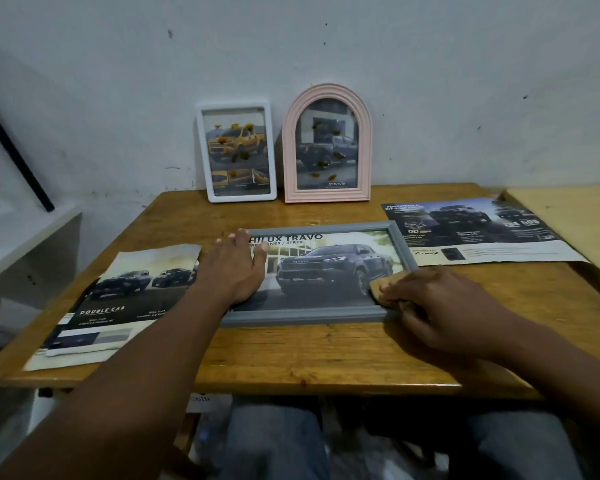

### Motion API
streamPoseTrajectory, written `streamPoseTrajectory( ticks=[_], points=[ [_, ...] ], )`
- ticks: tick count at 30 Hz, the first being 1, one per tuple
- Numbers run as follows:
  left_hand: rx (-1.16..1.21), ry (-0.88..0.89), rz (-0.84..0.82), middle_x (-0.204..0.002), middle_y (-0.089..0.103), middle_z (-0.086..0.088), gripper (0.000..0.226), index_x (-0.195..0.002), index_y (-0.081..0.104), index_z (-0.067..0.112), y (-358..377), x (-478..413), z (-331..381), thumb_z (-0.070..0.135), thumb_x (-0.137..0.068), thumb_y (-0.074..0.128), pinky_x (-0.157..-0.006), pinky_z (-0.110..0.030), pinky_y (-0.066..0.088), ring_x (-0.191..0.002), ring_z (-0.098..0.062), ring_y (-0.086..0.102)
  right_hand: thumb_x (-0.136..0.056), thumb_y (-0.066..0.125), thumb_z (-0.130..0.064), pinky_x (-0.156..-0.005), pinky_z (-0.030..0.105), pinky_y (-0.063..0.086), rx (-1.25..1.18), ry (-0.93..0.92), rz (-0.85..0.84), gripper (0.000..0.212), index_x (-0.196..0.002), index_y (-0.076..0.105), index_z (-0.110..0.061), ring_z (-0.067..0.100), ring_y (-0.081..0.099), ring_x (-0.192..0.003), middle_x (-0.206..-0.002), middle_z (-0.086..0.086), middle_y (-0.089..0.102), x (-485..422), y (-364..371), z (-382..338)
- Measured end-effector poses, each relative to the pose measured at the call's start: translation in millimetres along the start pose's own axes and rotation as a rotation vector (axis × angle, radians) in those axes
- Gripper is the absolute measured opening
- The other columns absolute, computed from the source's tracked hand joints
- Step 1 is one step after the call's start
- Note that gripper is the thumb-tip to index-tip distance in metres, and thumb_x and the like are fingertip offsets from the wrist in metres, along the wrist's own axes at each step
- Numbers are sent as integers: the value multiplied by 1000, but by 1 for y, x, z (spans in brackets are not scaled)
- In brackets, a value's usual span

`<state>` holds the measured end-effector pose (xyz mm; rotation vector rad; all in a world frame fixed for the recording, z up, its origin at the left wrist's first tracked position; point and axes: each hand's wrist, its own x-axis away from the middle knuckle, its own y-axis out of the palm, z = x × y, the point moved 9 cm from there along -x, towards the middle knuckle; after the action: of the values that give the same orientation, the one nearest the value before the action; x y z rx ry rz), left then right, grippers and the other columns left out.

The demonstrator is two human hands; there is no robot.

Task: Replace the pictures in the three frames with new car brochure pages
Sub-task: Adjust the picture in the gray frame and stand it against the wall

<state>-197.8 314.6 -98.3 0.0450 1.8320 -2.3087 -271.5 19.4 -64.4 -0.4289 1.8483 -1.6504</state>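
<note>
A grey frame [302, 317] lies flat in the middle of the wooden table [291, 355], with a dark-pickup brochure page [329, 268] in it. My left hand [234, 268] presses flat on the page's left part, fingers straight. My right hand [437, 306] grips a small brown piece [383, 285] at the frame's near right corner. A white frame [237, 151] with a yellow truck picture and a pink arched frame [327, 147] with a dark truck picture lean upright against the wall.
A loose brochure page [118, 306] marked DOUBLE CAB lies at the table's left. A wide brochure sheet [478, 233] lies at the right, reaching onto a lighter board [568, 220]. A white shelf [21, 237] stands at the left.
</note>
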Motion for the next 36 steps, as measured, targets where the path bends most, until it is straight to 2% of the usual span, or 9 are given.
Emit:
streamPoseTrajectory(
  ticks=[5, 10, 13, 15, 20, 23, 26, 29, 36],
  points=[
    [5, -14, -37, -154, 44, -20, 69, -157, 30, 12, -1, 4, 3, 57, -106, 18, -118, -53, 29, -142, -41, 39, -92, 46, -30, -79, 31, 50, -84, 83, 72, 30, -112, 69, -29, 12, 63, -92, -101, -6, 72, 6, 4, 10],
    [21, 14, -129, -171, 11, -11, 84, -164, 5, 21, 0, 1, 12, 70, -96, 0, -127, -47, 1, -158, -28, 2, -98, 44, -8, -57, 30, 49, -1308, 777, 436, 34, -85, 75, -14, 19, 64, -66, -78, 10, 70, 15, -11, 83],
    [21, 101, -110, -172, 1, -1, 78, -164, 3, 28, -3, -3, 37, 68, -97, 1, -125, -47, -7, -157, -24, -12, -97, 45, -13, -64, 40, 55, -1896, 1018, 359, 26, -90, 68, -5, 28, 68, -74, -81, 16, 71, -3, 2, 92],
    [84, 215, -75, -172, 1, 1, 74, -164, 8, 29, -3, -1, 69, 67, -100, 6, -126, -45, -6, -157, -21, -13, -98, 44, -15, -74, 47, 58, -1965, 1017, 281, 29, -84, 66, -2, 30, 69, -78, -80, 17, 71, -21, 0, 93],
    [92, 372, -184, -172, 1, 4, 70, -164, 5, 29, 29, 13, 142, 63, -103, 19, -127, -43, -4, -157, -17, -11, -85, 46, 9, -52, 34, 58, -1581, 900, 170, 18, -79, 62, 4, 26, 61, -51, -60, 16, 60, -67, -5, 112],
    [86, 367, -258, -172, -1, 5, 69, -164, 1, 30, 43, 22, 156, 61, -105, 19, -127, -43, -6, -157, -16, -11, -86, 54, 3, -58, 31, 54, -950, 742, 281, 16, -82, 70, -1, 33, 68, -69, -78, 17, 71, -94, -25, 140],
    [117, 321, -279, -172, 0, 5, 69, -164, 1, 26, 47, 27, 152, 58, -106, 19, -125, -36, -7, -156, -13, -9, -89, 60, -5, -75, 26, 45, -520, 548, 152, 18, -103, 65, -16, 17, 61, -89, -97, 0, 67, -111, -12, 129],
    [147, 301, -260, -171, 5, 4, 68, -164, 4, 26, 43, 27, 151, 57, -107, 21, -124, -34, -5, -156, -11, -6, -85, 50, -2, -85, 34, 48, -318, 410, -51, 34, -114, 62, -16, 25, 59, -104, -113, 8, 65, -110, 26, 103],
    [160, 268, -259, -171, 6, 3, 67, -164, 6, 24, 36, 31, 152, 56, -107, 23, -124, -34, -2, -157, -15, -1, -85, 50, -11, -82, 40, 49, -271, 351, 5, 32, -116, 60, -13, 32, 59, -103, -113, 10, 62, -63, 21, 74]
  ],
)
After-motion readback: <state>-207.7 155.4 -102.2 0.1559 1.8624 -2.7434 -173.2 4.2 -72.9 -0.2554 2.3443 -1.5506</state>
